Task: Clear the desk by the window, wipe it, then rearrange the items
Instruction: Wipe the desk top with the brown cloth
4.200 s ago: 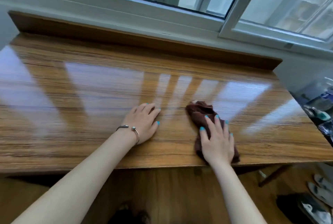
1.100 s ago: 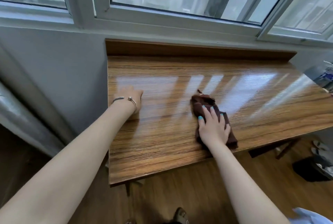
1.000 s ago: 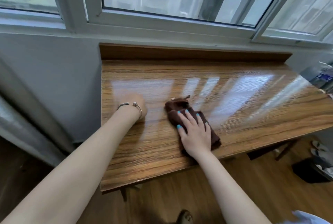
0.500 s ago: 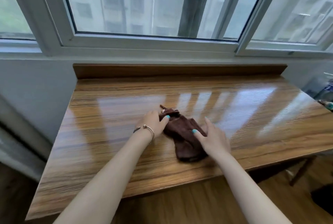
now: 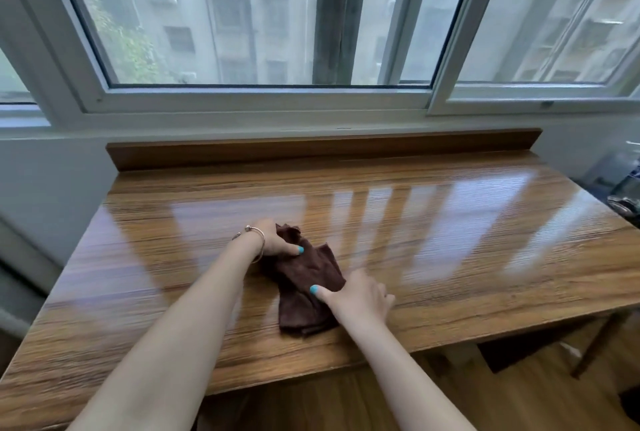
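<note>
The brown cloth (image 5: 308,287) lies near the desk's (image 5: 450,257) front edge; right hand (image 5: 358,297) pinches its near right side; left hand (image 5: 277,240), earlier flat on the desk, now grips its far corner; no writing is legible.

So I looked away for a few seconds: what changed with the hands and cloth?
The left hand came off the desk and now grips the cloth; the right hand slid off its top to pinch its right edge. Cloth remains on the desk.
</note>
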Motion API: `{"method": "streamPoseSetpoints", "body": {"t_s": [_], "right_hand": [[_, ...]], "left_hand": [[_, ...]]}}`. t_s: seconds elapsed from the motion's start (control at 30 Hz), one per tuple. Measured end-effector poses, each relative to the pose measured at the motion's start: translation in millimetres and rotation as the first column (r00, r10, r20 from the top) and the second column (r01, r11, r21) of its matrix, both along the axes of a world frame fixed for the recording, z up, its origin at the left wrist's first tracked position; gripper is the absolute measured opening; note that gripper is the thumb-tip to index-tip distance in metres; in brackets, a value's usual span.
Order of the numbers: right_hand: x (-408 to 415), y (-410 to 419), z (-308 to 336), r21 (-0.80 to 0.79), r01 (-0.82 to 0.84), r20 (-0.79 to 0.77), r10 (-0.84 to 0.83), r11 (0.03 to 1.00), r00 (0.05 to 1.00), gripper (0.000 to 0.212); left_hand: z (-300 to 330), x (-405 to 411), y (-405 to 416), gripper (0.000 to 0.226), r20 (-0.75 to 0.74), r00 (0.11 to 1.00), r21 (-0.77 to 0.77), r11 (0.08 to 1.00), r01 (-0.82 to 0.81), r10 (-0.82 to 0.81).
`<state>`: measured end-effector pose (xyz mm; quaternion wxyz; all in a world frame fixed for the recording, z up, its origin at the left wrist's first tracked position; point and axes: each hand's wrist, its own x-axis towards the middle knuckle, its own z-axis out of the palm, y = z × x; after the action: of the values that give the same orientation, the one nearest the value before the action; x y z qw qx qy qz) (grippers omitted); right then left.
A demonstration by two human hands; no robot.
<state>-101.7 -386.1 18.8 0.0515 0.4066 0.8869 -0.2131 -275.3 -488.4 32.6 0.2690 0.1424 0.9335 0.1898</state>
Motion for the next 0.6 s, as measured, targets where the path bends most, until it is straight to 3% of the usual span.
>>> {"method": "streamPoseSetpoints", "body": {"t_s": [0.13, 0.27, 0.4, 0.6], "right_hand": [[4, 4, -2, -0.147, -0.05, -0.087, 0.037, 0.988, 0.996, 0.047], [15, 13, 0, -0.259, -0.093, -0.302, 0.011, 0.961, 0.953, 0.021], [19, 42, 9, -0.344, -0.11, -0.5, -0.083, 0.933, 0.862, 0.028], [15, 98, 21, -0.492, -0.134, -0.696, -0.296, 0.86, 0.654, 0.057]], "left_hand": [[-3, 14, 2, 0.029, 0.023, 0.998, 0.25, 0.967, 0.047, -0.055], [3, 23, 2, 0.022, 0.003, 0.997, 0.444, 0.893, 0.066, -0.076], [11, 27, 7, 0.013, 0.108, 0.994, 0.572, 0.82, -0.033, -0.035], [21, 37, 36, 0.038, 0.345, 0.936, 0.738, 0.597, -0.314, 0.066]]}}
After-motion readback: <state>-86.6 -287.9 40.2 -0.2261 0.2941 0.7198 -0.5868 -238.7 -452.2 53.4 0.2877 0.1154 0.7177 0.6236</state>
